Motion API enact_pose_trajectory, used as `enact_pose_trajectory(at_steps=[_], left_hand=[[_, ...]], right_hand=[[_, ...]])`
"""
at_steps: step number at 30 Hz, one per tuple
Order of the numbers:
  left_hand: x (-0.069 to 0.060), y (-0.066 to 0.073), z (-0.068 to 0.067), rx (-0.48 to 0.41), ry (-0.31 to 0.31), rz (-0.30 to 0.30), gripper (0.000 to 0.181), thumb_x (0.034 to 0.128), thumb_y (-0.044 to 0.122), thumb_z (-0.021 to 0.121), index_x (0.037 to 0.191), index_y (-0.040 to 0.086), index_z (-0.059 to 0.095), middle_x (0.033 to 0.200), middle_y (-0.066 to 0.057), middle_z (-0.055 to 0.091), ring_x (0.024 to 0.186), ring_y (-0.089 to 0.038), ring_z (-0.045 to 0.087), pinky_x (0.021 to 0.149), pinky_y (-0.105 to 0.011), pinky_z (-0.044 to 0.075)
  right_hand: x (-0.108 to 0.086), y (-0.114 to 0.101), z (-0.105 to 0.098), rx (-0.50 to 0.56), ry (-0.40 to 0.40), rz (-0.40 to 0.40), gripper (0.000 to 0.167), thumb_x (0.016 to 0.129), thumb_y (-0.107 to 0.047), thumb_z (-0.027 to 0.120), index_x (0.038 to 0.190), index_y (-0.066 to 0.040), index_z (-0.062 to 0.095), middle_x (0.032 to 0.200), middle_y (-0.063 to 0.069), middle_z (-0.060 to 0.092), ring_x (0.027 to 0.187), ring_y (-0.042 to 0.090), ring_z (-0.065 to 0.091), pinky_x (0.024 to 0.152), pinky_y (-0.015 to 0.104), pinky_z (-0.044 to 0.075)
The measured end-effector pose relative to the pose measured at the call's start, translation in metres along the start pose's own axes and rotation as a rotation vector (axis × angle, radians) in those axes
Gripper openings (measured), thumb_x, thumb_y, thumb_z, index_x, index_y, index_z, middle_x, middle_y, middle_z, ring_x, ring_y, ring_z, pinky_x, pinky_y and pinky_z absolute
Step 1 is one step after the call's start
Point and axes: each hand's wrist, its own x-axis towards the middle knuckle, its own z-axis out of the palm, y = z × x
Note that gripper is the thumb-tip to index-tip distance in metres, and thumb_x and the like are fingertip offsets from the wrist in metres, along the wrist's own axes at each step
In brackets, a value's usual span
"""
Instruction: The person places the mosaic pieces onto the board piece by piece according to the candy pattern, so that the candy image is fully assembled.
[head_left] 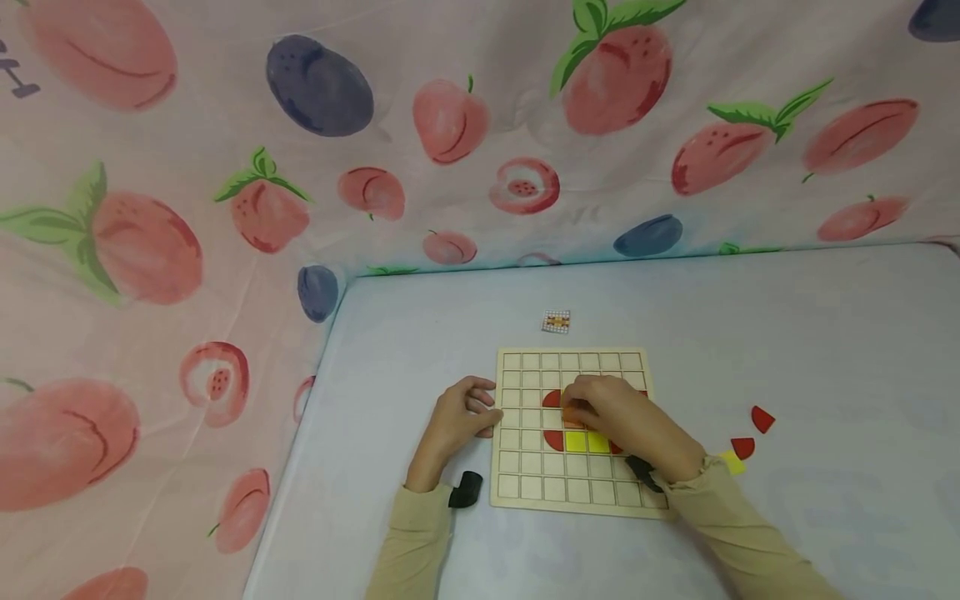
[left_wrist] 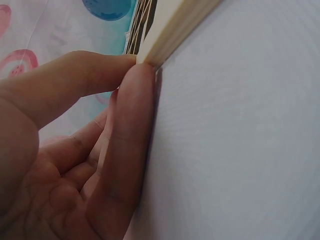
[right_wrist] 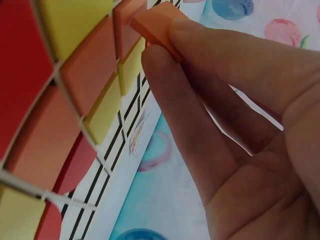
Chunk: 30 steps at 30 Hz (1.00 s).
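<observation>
A pale wooden grid board (head_left: 525,482) lies flat on the table. My left hand (head_left: 457,414) holds it at the left edge; thumb and index finger (left_wrist: 134,105) meet at the rim in the left wrist view. Over the middle cells, my right hand (head_left: 626,417) pinches an orange square tile (right_wrist: 159,25) between thumb and fingers. Red quarter-round pieces (head_left: 553,440) and yellow square tiles (head_left: 576,442) sit in the grid. Several orange tiles (right_wrist: 90,65) lie in cells beside them. The right hand hides part of the pattern from the head view.
Beyond the board lies a small printed pattern card (head_left: 557,322). To the right are two loose red quarter-round pieces (head_left: 762,418) and a yellow piece (head_left: 732,462), partly covered by the right sleeve. Fruit-print cloth (head_left: 450,192) stands behind and to the left of the white table.
</observation>
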Motion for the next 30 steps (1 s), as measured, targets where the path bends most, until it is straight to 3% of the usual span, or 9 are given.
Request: enact_pose_trajectory(at_steps=[12,20,30], left_hand=[[0.001,0.0,0.001,-0.005,0.004,-0.004,0.041,0.0838,-0.001,0.074,0.123,0.001,0.061,0.099,-0.014,0.06,0.074,-0.014,0.063,0.061,-0.03,0.063],[0.001,-0.001,0.0,-0.003,0.0,-0.002,0.041,0.084,-0.001,0.074,0.123,0.001,0.061,0.1,-0.014,0.06,0.074,-0.014,0.063,0.061,-0.031,0.063],[0.0,0.0,0.0,0.004,0.004,-0.001,0.041,0.0839,-0.001,0.074,0.123,0.001,0.061,0.099,-0.013,0.06,0.075,-0.014,0.062,0.061,-0.031,0.063]], right_hand=[[0.011,-0.007,0.008,0.015,-0.012,-0.026,0.014,0.088,-0.012,0.075,0.1,-0.005,0.074,0.095,0.0,0.071,0.084,0.015,0.064,0.08,0.033,0.06],[0.014,-0.01,0.014,0.025,-0.006,-0.057,0.011,0.086,-0.009,0.077,0.084,-0.011,0.067,0.076,-0.008,0.062,0.068,0.006,0.051,0.064,0.02,0.051],[0.014,-0.013,0.018,-0.062,0.036,0.011,0.013,0.084,-0.011,0.079,0.079,-0.018,0.069,0.076,-0.01,0.059,0.071,0.009,0.05,0.065,0.024,0.049]])
